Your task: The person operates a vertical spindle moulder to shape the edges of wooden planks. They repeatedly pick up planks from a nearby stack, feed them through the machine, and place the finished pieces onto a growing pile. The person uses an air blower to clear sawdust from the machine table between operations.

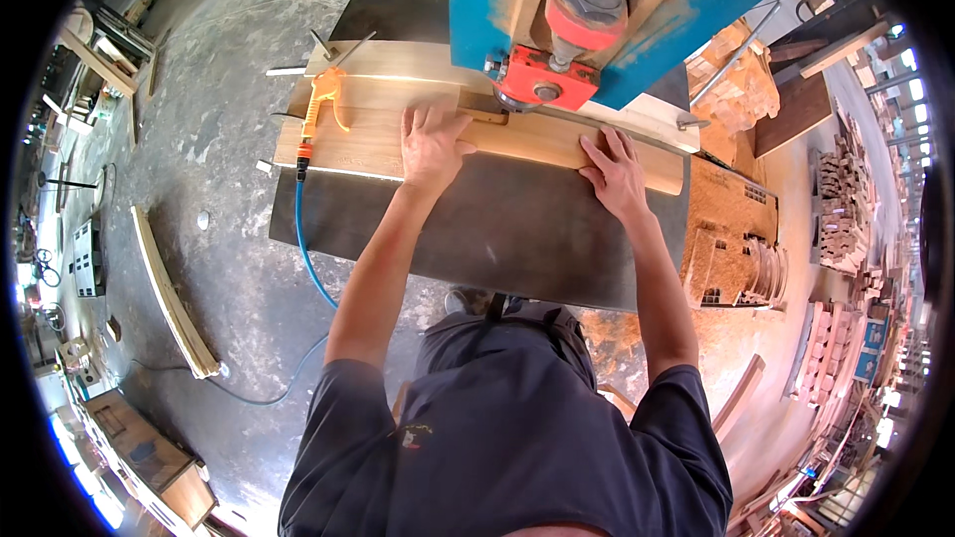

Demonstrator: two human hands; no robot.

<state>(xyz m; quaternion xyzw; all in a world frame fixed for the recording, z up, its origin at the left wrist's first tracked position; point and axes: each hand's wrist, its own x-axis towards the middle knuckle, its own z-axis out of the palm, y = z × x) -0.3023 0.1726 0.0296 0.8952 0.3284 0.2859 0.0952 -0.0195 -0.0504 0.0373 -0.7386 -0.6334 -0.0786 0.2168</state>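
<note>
A pale wooden workpiece (542, 139) lies lengthwise on the dark metal machine table (507, 229), beside the red cutter guard (549, 80). At its left end my left hand (435, 147) lies flat on the wood, fingers stretched and slightly blurred, thumb apart. My right hand (617, 174) grips the workpiece toward its right end, fingers over the top and thumb at the near edge. A light wooden base board (363, 144) extends under and left of my left hand. On that board rests an orange air blow gun (323, 104). The cutter itself is mostly hidden under the guard.
A blue air hose (310, 249) drops from the blow gun to the floor. The blue machine body (686, 10) rises just beyond my hands. Metal clamp rods (328, 58) stick up at the base board's far left. Sawdust (731, 204) and stacked wood pieces (844, 204) lie to the right.
</note>
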